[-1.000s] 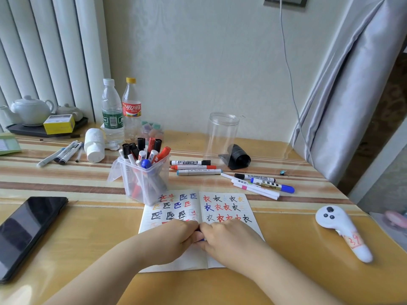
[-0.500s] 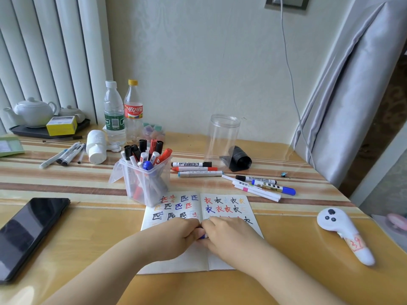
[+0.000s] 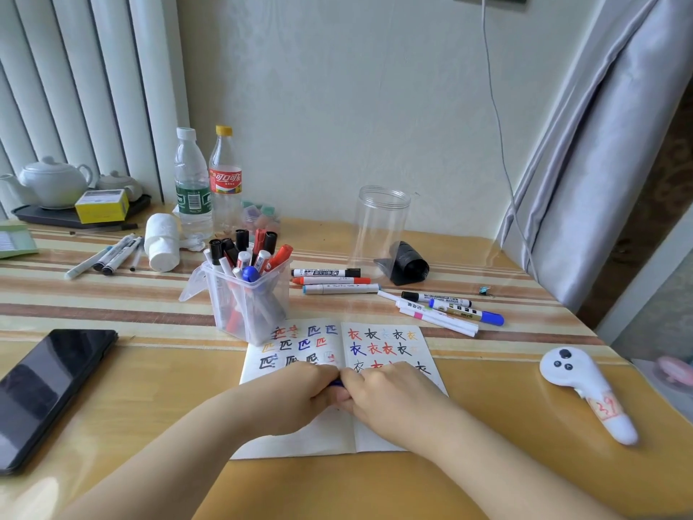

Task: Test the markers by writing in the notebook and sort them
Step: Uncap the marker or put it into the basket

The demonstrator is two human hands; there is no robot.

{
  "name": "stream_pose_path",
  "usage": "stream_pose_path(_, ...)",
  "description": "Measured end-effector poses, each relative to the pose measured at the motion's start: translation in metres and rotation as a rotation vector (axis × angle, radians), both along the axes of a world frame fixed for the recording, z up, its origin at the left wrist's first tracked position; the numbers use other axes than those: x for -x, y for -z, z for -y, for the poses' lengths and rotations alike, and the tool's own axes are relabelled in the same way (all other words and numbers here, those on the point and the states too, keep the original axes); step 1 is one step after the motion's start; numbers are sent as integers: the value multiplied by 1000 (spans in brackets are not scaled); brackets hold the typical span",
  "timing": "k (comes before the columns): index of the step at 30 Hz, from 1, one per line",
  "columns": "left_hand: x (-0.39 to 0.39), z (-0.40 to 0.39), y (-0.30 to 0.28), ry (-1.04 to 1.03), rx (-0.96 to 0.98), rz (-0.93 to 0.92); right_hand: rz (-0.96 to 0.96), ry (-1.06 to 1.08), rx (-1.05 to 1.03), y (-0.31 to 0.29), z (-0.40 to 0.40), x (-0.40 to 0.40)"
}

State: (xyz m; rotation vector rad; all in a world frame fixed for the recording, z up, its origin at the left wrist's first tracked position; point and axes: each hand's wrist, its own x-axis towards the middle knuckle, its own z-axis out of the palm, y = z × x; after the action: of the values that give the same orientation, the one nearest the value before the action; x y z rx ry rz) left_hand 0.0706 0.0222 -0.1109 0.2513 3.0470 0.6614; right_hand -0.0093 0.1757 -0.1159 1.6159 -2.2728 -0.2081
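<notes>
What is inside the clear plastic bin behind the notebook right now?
The clear bin holds a bundle of markers standing upright, with black, red, blue and white caps showing above the rim. Their lower barrels blur together through the wall, so an exact count is not possible.

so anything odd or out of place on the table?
Nothing spilled or damaged. Only oddity: the white bottle lies tipped on its side beside the upright water bottle. Loose markers sit in sorted groups.
</notes>
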Motion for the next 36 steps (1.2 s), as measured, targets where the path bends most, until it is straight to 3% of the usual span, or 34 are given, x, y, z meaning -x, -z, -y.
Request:
stream_pose_path(6,2,4,1,-89,23,37,412,198,-20,-25,-4,-14)
stream_pose_path(9,-1,16,-2,-171,17,-11,750,344,43,-40,-21,-5)
stream_pose_path(12,0,23,-2,-218,-24,-101,1040,371,222,-48,-34,9)
stream_pose_path(18,12,13,2,-198,-65,-302,1773,269,824,-36,-36,15)
stream_pose_path(21,17,8,11,-231,-101,-375,2129,234,975,-25,-33,12)
stream_pose_path(23,19,5,18,-257,-120,-404,2104,242,992,-17,-28,9)
stream_pose_path(27,17,4,30,-302,-179,-455,1502,408,810,-4,-19,10)
stream_pose_path(29,15,4,31,-322,-221,-466,1313,423,801,1,-15,11)
stream_pose_path(36,17,8,36,-326,-245,-461,1120,401,872,12,-9,7)
